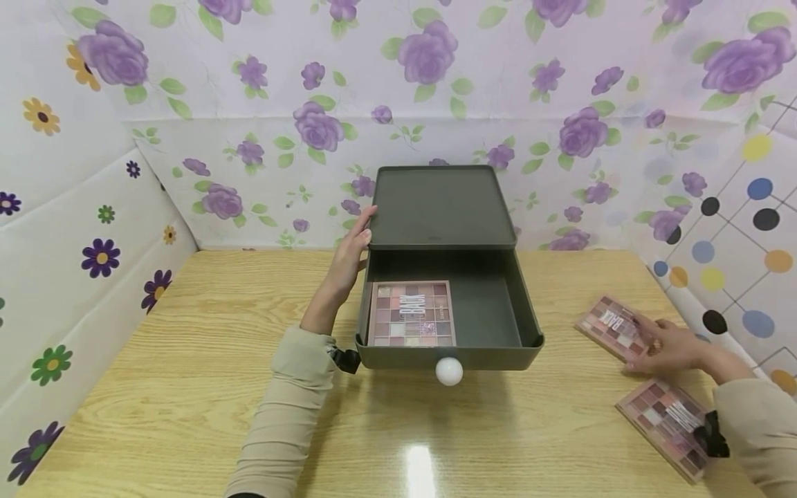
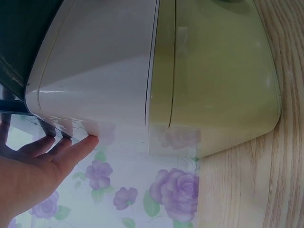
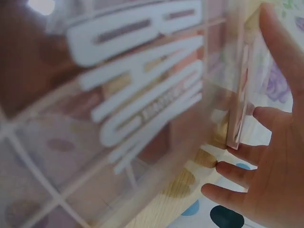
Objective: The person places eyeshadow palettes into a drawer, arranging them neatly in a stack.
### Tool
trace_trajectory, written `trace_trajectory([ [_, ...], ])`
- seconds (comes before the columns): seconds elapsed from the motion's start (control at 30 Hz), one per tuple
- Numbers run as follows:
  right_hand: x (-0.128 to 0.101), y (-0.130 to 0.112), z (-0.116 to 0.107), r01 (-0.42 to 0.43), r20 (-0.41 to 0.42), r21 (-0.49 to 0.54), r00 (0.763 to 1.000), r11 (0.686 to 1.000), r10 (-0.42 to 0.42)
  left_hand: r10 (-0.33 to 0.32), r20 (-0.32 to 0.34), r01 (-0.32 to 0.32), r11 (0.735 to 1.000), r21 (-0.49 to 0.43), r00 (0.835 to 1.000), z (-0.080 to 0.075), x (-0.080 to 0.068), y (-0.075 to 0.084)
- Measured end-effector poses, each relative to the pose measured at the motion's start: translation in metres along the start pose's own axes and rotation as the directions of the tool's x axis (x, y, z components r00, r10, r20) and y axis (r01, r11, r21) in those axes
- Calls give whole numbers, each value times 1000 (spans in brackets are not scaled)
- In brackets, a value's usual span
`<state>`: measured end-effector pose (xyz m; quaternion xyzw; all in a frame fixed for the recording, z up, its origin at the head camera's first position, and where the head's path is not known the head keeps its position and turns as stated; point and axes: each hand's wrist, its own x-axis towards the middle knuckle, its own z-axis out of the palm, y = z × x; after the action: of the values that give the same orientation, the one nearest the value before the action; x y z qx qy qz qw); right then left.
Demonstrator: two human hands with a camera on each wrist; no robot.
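The left hand [image 1: 351, 257] lies flat against the left side of a dark grey box [image 1: 439, 207], its fingers [image 2: 71, 147] straight and together, touching the wall near the top edge and curled round nothing. Just below and to the right of that hand the box's drawer [image 1: 498, 311] stands pulled out toward the person, with a white knob [image 1: 449, 371] on its front. A palette [image 1: 411, 313] with a pink grid of colours lies flat in the left half of the drawer, close to the left wrist; the right half of the drawer floor shows bare. The right hand [image 1: 669, 346] is well apart from the box, out at the right side of the wooden table [image 1: 187, 360]. It rests on the near end of a second palette [image 1: 609, 326], which lies on the table and reaches away from the fingers toward the box. In the right wrist view the fingers [image 3: 237, 171] are bent under one edge of this palette and the thumb lies above it, so the hand pinches the palette's rim. A third palette [image 1: 669, 423] lies flat on the table just nearer the person than the right hand, beside the sleeve [image 1: 759, 429], and the hand does not touch it. Flowered sheets [image 1: 436, 83] stand behind the box, past both hands.
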<state>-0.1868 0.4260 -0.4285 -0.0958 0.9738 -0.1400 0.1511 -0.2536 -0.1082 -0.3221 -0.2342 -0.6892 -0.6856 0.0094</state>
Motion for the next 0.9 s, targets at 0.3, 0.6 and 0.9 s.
trace_trajectory([
  [0.3,-2,-2,2,-32,-49,-39,998,999,30,5,5,-5,1000,-3,1000,1,0,0],
  [0.6,0,4,-1,60,-221,-36,973,998,-66,3,9,-3,1000,4,1000,1,0,1],
  [0.9,-7,0,-11,-22,-270,43,962,999,33,1,5,-1,1000,11,1000,0,0,1],
])
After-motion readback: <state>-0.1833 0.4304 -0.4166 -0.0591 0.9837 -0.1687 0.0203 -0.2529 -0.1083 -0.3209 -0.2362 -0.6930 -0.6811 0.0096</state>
